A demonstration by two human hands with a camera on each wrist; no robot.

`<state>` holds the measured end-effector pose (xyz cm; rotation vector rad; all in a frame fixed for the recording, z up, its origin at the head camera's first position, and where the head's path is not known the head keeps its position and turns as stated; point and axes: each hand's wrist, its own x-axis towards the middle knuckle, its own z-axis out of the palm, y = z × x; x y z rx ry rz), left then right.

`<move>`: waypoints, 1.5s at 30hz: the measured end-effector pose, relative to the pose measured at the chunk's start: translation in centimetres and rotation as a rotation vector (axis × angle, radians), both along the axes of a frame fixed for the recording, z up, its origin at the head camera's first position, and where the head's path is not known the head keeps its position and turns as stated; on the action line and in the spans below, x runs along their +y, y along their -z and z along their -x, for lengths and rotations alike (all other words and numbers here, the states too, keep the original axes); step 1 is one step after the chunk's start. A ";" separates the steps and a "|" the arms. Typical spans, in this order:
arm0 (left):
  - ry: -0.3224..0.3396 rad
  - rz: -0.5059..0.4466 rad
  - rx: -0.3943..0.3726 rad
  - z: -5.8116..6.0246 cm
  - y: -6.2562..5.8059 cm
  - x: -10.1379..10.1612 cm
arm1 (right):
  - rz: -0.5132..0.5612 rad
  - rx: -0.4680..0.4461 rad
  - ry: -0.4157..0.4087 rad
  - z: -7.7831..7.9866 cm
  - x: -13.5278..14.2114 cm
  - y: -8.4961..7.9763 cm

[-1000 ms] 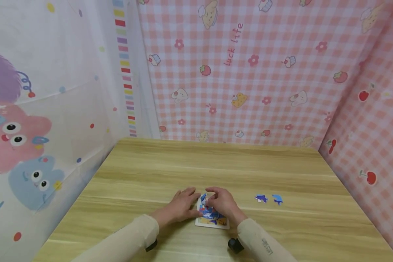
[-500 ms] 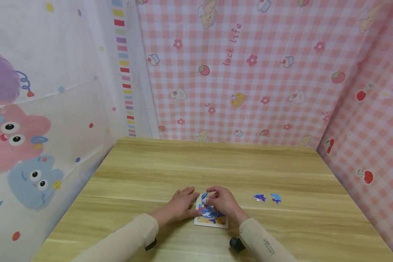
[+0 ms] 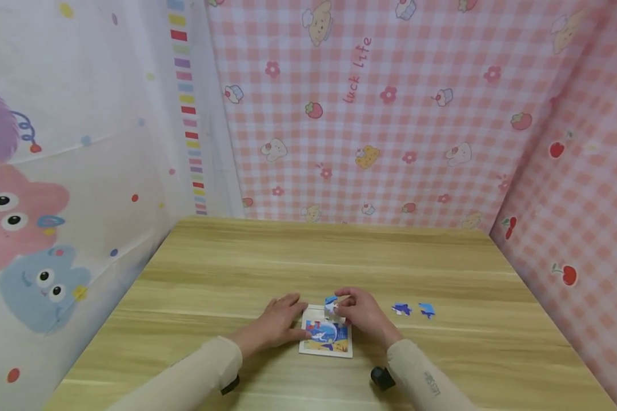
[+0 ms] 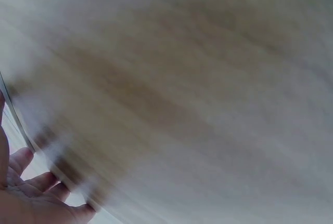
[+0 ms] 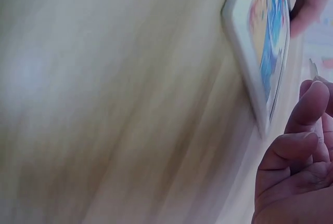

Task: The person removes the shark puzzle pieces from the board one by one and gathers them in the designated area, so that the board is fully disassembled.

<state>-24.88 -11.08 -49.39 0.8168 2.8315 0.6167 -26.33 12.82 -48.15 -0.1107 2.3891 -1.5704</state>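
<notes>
A small white-framed jigsaw puzzle [image 3: 328, 346] with a blue sea picture lies on the table; its upper part shows bare backing. My right hand [image 3: 365, 314] pinches a blue-and-white puzzle piece [image 3: 331, 305] over the top of the frame. In the right wrist view, the thin edge of that puzzle piece [image 5: 313, 69] shows at the fingertips, with the puzzle frame [image 5: 240, 39] beyond. My left hand [image 3: 275, 323] rests along the frame's left side, fingers extended and thumb reaching over the picture. Only part of the left hand [image 4: 39, 198] enters the left wrist view.
Two loose pieces, a dark blue puzzle piece [image 3: 401, 309] and a lighter blue puzzle piece [image 3: 427, 310], lie right of the right hand. The wooden table [image 3: 288, 257] meets a pink checked cloth [image 3: 391, 125] at the back, with more patterned cloth at both sides.
My right hand has drawn the puzzle piece up and to the right off the frame's upper left, baring the backing there. The left hand keeps its place beside the frame.
</notes>
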 end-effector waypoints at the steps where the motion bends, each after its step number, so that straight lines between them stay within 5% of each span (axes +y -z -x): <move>1: 0.001 -0.002 0.000 0.0 0.0 0.0 | 0.005 -0.003 0.011 0.1 0.2 0.0; 20: -0.004 0.000 -0.023 -0.3 -0.3 0.0 | -0.030 0.035 0.091 1.5 8.3 -0.9; 33: -0.001 0.005 -0.033 -0.3 -0.4 0.1 | -0.079 0.070 0.045 1.3 7.4 0.3; 45: -0.002 0.011 -0.023 -0.3 -0.4 0.1 | -0.270 0.042 0.084 0.8 6.5 -0.4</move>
